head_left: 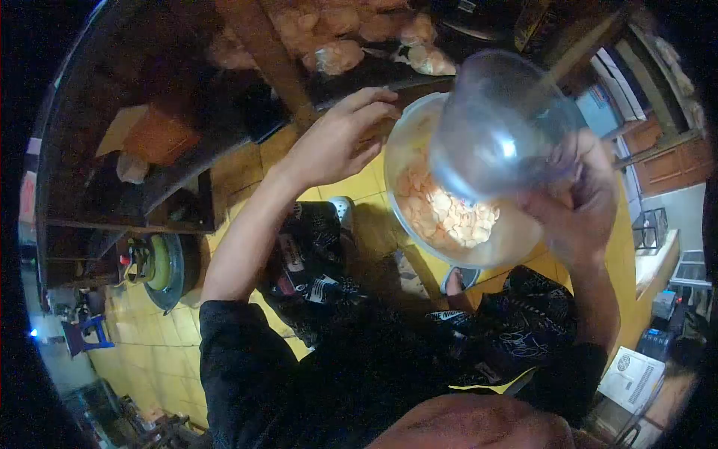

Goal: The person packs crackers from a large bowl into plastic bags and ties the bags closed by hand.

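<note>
My right hand (587,198) is closed on a shiny, see-through-looking bowl (479,123), blurred, tilted over a large translucent tub (516,239). Inside the tub lie many thin, pale orange chips (460,217), brightly lit in the middle. The bowl covers the tub's far right part, and whether anything is in the bowl cannot be made out. My left hand (351,135) is beside the tub's left rim, fingers bent and apart with nothing in them. Whether its fingertips touch the rim is unclear.
Bagged goods (336,56) sit on a dark wooden shelf ahead. At the left, shelving holds a cardboard box (153,138); a dark basin (176,273) with a green object is below. Yellow tiles (164,348) cover the floor. A white box (632,378) is at the lower right.
</note>
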{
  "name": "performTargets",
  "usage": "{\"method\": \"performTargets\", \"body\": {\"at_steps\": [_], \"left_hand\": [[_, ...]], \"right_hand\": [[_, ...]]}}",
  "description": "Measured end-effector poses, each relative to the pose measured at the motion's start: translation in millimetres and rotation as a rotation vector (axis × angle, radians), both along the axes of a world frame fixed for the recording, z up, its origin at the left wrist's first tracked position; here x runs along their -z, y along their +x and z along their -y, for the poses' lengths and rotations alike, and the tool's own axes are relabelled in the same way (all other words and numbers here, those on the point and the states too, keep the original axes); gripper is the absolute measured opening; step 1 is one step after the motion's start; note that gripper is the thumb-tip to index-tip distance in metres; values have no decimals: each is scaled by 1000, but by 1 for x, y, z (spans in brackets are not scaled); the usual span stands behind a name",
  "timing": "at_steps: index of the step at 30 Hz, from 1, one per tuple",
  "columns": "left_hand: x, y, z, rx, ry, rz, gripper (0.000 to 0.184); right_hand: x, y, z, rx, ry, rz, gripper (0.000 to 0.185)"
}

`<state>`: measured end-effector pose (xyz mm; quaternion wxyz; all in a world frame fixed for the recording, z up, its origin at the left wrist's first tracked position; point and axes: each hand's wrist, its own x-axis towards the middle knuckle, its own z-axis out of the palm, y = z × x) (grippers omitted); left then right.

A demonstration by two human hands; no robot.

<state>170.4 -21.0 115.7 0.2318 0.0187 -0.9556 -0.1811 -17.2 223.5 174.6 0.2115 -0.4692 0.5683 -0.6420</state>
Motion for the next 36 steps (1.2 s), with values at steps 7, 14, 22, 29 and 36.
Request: {"method": "performTargets", "body": {"at_steps": [7, 14, 22, 29, 36], "left_hand": [[26, 4, 28, -2, 176, -17, 40], [17, 14, 29, -83, 39, 30, 40], [31, 15, 40, -55, 30, 18, 38], [26, 17, 31, -33, 38, -28, 37], [29, 14, 27, -29, 65, 29, 37]], "right_hand": [[5, 33, 9, -386, -180, -182, 42], [15, 23, 5, -283, -98, -219, 41], [24, 22, 2, -245, -33, -255, 41], [32, 27, -1, -222, 0, -247, 41], [38, 30, -5, -207, 24, -239, 40]]}}
